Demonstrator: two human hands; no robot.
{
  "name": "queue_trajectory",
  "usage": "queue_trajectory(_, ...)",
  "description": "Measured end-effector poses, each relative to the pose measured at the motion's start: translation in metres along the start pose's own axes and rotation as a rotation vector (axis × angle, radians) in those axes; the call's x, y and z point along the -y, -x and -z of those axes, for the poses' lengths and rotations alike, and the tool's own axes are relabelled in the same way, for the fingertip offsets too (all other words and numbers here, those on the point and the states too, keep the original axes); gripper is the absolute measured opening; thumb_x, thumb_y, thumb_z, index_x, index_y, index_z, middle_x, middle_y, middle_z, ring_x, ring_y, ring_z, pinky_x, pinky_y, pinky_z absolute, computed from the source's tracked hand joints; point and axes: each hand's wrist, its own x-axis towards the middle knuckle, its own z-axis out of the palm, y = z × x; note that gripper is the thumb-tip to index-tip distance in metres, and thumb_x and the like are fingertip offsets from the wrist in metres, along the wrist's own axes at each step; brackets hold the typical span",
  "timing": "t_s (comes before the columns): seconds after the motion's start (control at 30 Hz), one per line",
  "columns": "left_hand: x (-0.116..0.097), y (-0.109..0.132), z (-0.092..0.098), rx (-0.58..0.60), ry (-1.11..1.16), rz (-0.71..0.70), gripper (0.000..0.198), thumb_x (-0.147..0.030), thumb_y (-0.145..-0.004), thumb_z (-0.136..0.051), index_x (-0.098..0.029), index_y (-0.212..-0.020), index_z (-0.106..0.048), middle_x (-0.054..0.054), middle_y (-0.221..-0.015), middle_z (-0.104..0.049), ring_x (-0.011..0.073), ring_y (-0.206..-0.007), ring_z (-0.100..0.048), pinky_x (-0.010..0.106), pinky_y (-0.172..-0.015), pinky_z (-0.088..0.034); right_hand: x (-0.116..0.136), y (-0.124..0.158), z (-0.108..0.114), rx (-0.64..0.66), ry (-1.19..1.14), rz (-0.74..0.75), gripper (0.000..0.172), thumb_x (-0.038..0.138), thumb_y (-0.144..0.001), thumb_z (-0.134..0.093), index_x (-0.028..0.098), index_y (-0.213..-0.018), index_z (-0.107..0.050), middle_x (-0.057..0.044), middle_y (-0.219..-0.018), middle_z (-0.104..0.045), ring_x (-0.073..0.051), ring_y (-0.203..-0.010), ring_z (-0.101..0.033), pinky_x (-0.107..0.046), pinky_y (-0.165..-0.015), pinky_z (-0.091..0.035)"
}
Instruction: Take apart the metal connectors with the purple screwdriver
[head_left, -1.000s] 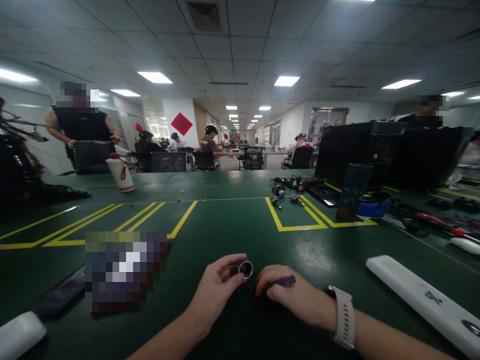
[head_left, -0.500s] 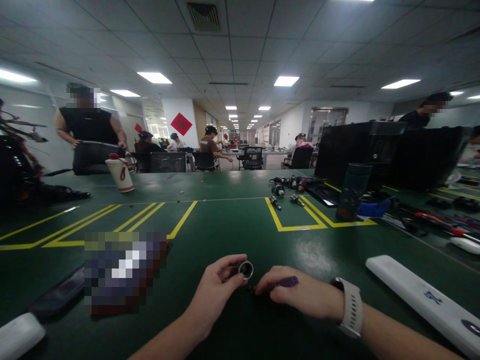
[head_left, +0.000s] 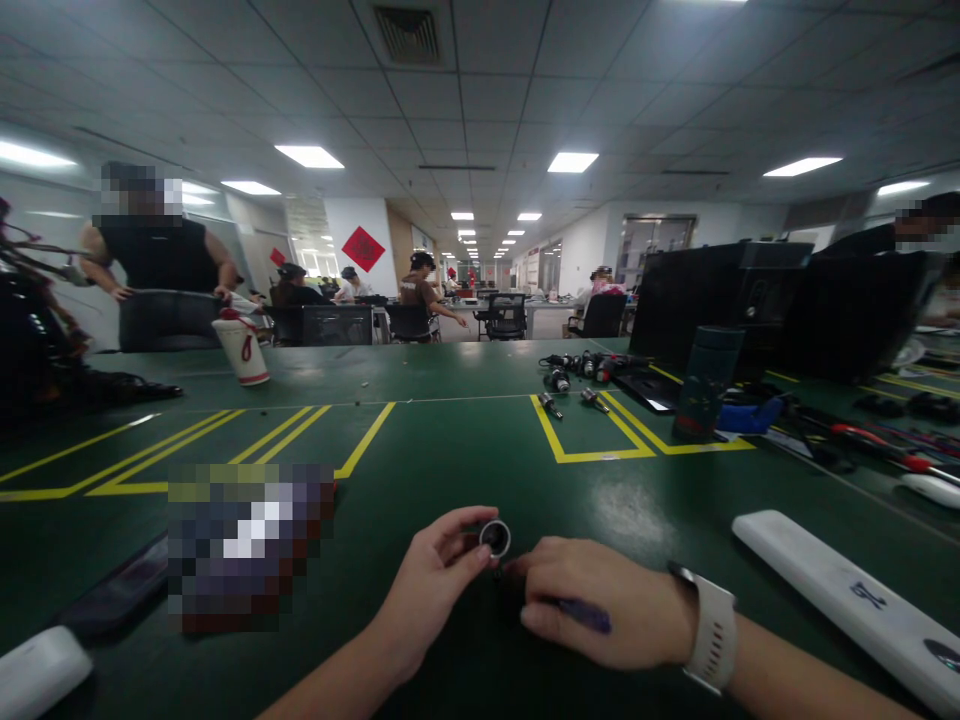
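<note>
Between thumb and fingers, my left hand (head_left: pixel 431 575) grips a round metal ring-shaped part (head_left: pixel 494 540), its dark opening turned toward me. Close on the right, my right hand (head_left: pixel 592 600) is closed round a slim purple-handled tool (head_left: pixel 586 614); the working end is hidden under the fingers. My right index fingertip reaches to just beside the ring part's lower right edge. Something small and dark shows below the ring, too small to name. Both hands are low over the green table (head_left: pixel 465 450).
A pixelated packet (head_left: pixel 251 550), a dark phone-like slab (head_left: pixel 120 590) and a white object (head_left: pixel 45 665) lie left. Right are a long white case (head_left: pixel 847 600) and a dark bottle (head_left: pixel 705 385). Several metal parts (head_left: pixel 559 380) and a white cup (head_left: pixel 241 347) stand farther back.
My right hand has rolled and shifted slightly right and down, so the purple handle now points lower. The ring part moved a little right. A person at the back left moved left.
</note>
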Motion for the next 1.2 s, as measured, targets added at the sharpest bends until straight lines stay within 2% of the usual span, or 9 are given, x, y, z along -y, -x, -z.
queue_trajectory(0.07,-0.001,0.0,0.0,-0.001,0.004,-0.004,0.033,-0.02,-0.067,-0.067,-0.017,-0.101,-0.065,0.007,-0.1,-0.07,0.0227,-0.094,-0.063,0.033,-0.083,-0.049,-0.001,-0.003,-0.001,-0.041,0.129,0.024,0.022,0.03,-0.085,-0.048,0.019,-0.074,-0.063,-0.003,-0.077,-0.059,-0.016,-0.075,-0.052,-0.03,-0.073,-0.038)
queue_trajectory(0.13,-0.001,-0.001,0.0,-0.008,0.004,-0.003,0.033,-0.021,-0.067,-0.067,-0.017,-0.1,-0.065,0.007,-0.099,-0.07,0.0232,-0.096,-0.062,0.033,-0.083,-0.049,-0.003,-0.007,-0.003,-0.095,0.134,-0.062,0.03,0.028,-0.088,-0.039,0.018,-0.071,-0.061,-0.001,-0.067,-0.055,-0.014,-0.067,-0.05,-0.028,-0.066,-0.038)
queue_trajectory(0.23,-0.001,-0.001,0.0,-0.024,0.002,-0.011,0.033,-0.021,-0.066,-0.067,-0.016,-0.098,-0.066,0.008,-0.097,-0.071,0.0234,-0.094,-0.063,0.033,-0.082,-0.05,-0.01,-0.013,-0.009,-0.123,-0.197,-0.297,0.016,0.018,-0.082,-0.043,0.017,-0.073,-0.056,0.004,-0.057,-0.049,-0.011,-0.055,-0.049,-0.024,-0.054,-0.038)
queue_trajectory(0.33,-0.001,-0.001,0.0,-0.036,0.001,-0.02,0.032,-0.019,-0.065,-0.067,-0.017,-0.098,-0.067,0.007,-0.097,-0.071,0.0231,-0.091,-0.063,0.034,-0.081,-0.051,-0.019,-0.015,-0.016,-0.106,-0.438,-0.359,0.005,0.012,-0.073,-0.048,0.017,-0.075,-0.05,0.005,-0.058,-0.052,-0.01,-0.053,-0.051,-0.022,-0.051,-0.04)
queue_trajectory(0.6,0.001,-0.003,0.003,-0.023,0.016,-0.013,0.034,-0.017,-0.067,-0.066,-0.016,-0.101,-0.065,0.008,-0.1,-0.07,0.0238,-0.095,-0.062,0.035,-0.082,-0.051,-0.031,-0.014,-0.024,-0.094,-0.431,-0.33,0.011,0.008,-0.067,-0.045,0.016,-0.072,-0.051,0.005,-0.056,-0.055,-0.008,-0.051,-0.052,-0.018,-0.047,-0.039)
queue_trajectory(0.8,-0.001,-0.003,0.004,-0.03,0.001,0.008,0.036,-0.017,-0.067,-0.065,-0.015,-0.104,-0.064,0.008,-0.098,-0.071,0.0221,-0.093,-0.064,0.034,-0.085,-0.048,-0.027,-0.016,-0.019,-0.062,-0.45,-0.528,0.009,0.01,-0.058,-0.042,0.017,-0.057,-0.048,0.006,-0.039,-0.048,-0.007,-0.034,-0.045,-0.015,-0.033,-0.028)
queue_trajectory(1.07,0.002,-0.005,0.006,-0.093,-0.013,-0.006,0.039,-0.018,-0.065,-0.066,-0.017,-0.104,-0.065,0.007,-0.101,-0.071,0.0231,-0.098,-0.063,0.035,-0.089,-0.045,-0.03,-0.015,-0.032,-0.235,-0.783,-0.361,0.004,0.014,-0.065,-0.047,0.015,-0.066,-0.051,0.001,-0.05,-0.059,-0.009,-0.041,-0.05,-0.019,-0.042,-0.038)
queue_trajectory(1.13,0.003,-0.005,0.007,-0.092,-0.029,-0.018,0.039,-0.018,-0.065,-0.066,-0.016,-0.104,-0.065,0.007,-0.1,-0.071,0.0238,-0.097,-0.063,0.037,-0.09,-0.045,-0.028,-0.013,-0.031,-0.306,-0.776,-0.279,0.003,0.015,-0.07,-0.048,0.015,-0.07,-0.051,-0.001,-0.057,-0.062,-0.01,-0.049,-0.054,-0.022,-0.049,-0.042)
queue_trajectory(1.2,0.004,-0.006,0.007,-0.093,-0.044,-0.022,0.038,-0.016,-0.065,-0.065,-0.016,-0.103,-0.065,0.008,-0.099,-0.071,0.0245,-0.097,-0.063,0.038,-0.091,-0.044,-0.023,-0.01,-0.029,-0.352,-0.657,-0.199,0.004,0.017,-0.076,-0.049,0.015,-0.075,-0.053,-0.003,-0.068,-0.064,-0.011,-0.058,-0.057,-0.025,-0.057,-0.045)
